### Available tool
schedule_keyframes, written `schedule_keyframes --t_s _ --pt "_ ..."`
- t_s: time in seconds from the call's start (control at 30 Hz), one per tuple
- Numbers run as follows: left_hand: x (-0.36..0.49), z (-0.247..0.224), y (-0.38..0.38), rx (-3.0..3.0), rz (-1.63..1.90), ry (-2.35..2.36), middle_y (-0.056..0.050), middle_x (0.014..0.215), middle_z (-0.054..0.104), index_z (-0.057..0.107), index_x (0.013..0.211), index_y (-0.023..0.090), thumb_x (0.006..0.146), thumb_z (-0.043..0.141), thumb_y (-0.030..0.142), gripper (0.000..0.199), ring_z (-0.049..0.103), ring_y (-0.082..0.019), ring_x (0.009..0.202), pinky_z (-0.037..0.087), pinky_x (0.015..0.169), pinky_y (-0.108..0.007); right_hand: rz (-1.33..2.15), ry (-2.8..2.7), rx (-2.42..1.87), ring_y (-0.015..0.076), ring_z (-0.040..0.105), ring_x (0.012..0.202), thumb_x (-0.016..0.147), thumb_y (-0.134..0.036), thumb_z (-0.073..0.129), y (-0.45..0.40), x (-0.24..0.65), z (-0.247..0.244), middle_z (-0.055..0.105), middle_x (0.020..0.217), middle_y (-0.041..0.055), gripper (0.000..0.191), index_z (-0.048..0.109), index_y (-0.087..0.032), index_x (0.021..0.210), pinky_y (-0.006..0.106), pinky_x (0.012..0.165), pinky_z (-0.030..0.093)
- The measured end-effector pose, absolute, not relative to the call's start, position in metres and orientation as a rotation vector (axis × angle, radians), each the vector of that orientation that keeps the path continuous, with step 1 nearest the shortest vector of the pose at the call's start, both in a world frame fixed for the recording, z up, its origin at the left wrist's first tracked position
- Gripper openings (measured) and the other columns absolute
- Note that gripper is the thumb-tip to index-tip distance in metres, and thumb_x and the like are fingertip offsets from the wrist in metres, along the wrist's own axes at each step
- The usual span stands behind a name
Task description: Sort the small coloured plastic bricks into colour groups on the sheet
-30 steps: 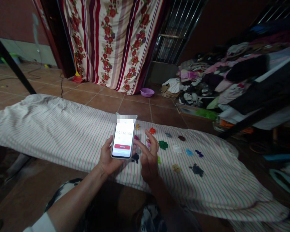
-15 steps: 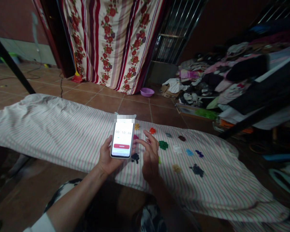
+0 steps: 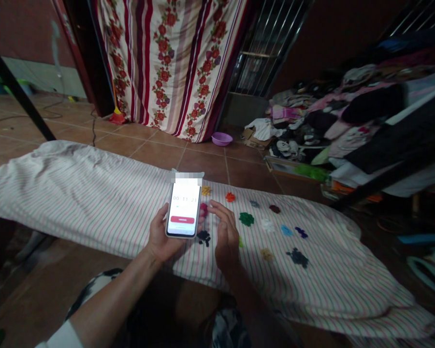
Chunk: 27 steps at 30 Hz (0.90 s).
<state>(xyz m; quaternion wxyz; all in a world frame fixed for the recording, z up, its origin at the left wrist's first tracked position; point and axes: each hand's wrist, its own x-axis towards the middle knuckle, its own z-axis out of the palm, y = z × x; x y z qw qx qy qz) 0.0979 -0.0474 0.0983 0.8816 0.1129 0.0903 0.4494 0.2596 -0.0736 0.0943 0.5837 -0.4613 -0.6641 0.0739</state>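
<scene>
My left hand grips a smartphone, tilted up with its lit screen towards me. The screen shows running timer digits and a red button. Just right of the phone is my right hand, its fingers apart and holding nothing. Small heaps of coloured pieces lie on a striped cloth: a black heap and a pink heap by the phone, a green heap, a white heap and a dark grey heap to the right. Part of a lime heap is hidden behind my right hand.
Beyond the cloth, a purple basin stands on the tiled floor near a floral curtain. A red broom leans at the left. Piled clothes fill the right side. Dark poles slant at both sides.
The timer on the phone has advanced from about ten to eleven seconds. My right hand's raised index finger has lowered towards the others. The left hand keeps its hold.
</scene>
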Motion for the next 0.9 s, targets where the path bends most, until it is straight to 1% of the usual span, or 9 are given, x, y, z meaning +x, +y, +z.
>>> schedule_keyframes --t_s 0.1,0.17,0.27,0.37,0.5,0.6,0.7,0.9 --pt "0.098 0.099 -0.047 0.229 0.947 0.194 -0.020 0.114 0.067 0.039 0.141 0.004 0.090 0.045 0.049 0.069 0.066 -0.030 0.101 0.045 0.094 -0.044 0.261 -1.563 -1.050 0.0213 0.057 0.113 0.100 -0.031 0.023 -0.074 0.258 0.092 0.066 0.116 0.0084 0.042 0.062 -0.021 0.112 0.043 0.095 0.046" --pt "0.099 0.099 -0.047 0.220 0.958 0.196 -0.019 0.113 0.068 0.047 0.136 0.005 0.090 0.044 0.049 0.063 0.066 -0.030 0.100 0.045 0.094 -0.045 0.332 -1.556 -1.054 0.0212 0.059 0.111 0.101 -0.033 0.024 -0.074 0.257 0.089 0.066 0.116 0.0084 0.043 0.063 -0.021 0.113 0.040 0.090 0.049" --pt "0.100 0.099 -0.047 0.212 0.964 0.173 -0.017 0.113 0.068 0.054 0.129 0.007 0.091 0.043 0.049 0.058 0.066 -0.030 0.099 0.043 0.098 -0.048 0.428 -1.533 -1.064 0.0213 0.061 0.105 0.101 -0.038 0.024 -0.075 0.257 0.085 0.065 0.119 0.0092 0.045 0.063 -0.020 0.113 0.039 0.085 0.051" --pt "0.101 0.099 -0.047 0.217 0.968 0.152 -0.017 0.114 0.068 0.057 0.126 0.007 0.091 0.043 0.048 0.056 0.065 -0.030 0.102 0.038 0.104 -0.050 0.471 -1.508 -1.069 0.0213 0.063 0.101 0.100 -0.041 0.025 -0.075 0.258 0.083 0.065 0.118 0.0093 0.046 0.064 -0.020 0.112 0.039 0.085 0.051" --pt "0.103 0.102 -0.047 0.212 0.967 0.153 -0.019 0.117 0.067 0.058 0.124 0.005 0.091 0.041 0.048 0.056 0.063 -0.032 0.109 0.035 0.107 -0.051 0.514 -1.478 -1.058 0.0207 0.063 0.099 0.100 -0.042 0.026 -0.074 0.258 0.083 0.066 0.116 0.0090 0.045 0.065 -0.021 0.111 0.037 0.081 0.052" --pt "0.104 0.104 -0.047 0.208 0.973 0.150 -0.019 0.113 0.068 0.057 0.126 0.005 0.091 0.041 0.047 0.057 0.062 -0.032 0.111 0.033 0.108 -0.052 0.559 -1.444 -1.041 0.0191 0.064 0.094 0.100 -0.043 0.027 -0.074 0.256 0.084 0.065 0.115 0.0090 0.045 0.065 -0.020 0.110 0.034 0.076 0.053" --pt "0.104 0.104 -0.047 0.206 0.973 0.159 -0.019 0.110 0.069 0.055 0.129 0.005 0.091 0.041 0.047 0.058 0.061 -0.032 0.112 0.034 0.108 -0.051 0.577 -1.424 -1.027 0.0185 0.064 0.091 0.100 -0.043 0.028 -0.074 0.255 0.084 0.065 0.114 0.0095 0.045 0.065 -0.020 0.110 0.034 0.074 0.054" --pt "0.104 0.102 -0.047 0.198 0.978 0.179 -0.019 0.113 0.068 0.050 0.134 0.005 0.090 0.043 0.047 0.061 0.062 -0.032 0.109 0.035 0.107 -0.052 0.609 -1.393 -1.009 0.0187 0.065 0.086 0.099 -0.045 0.030 -0.074 0.254 0.085 0.066 0.110 0.0105 0.046 0.066 -0.018 0.108 0.034 0.070 0.055"
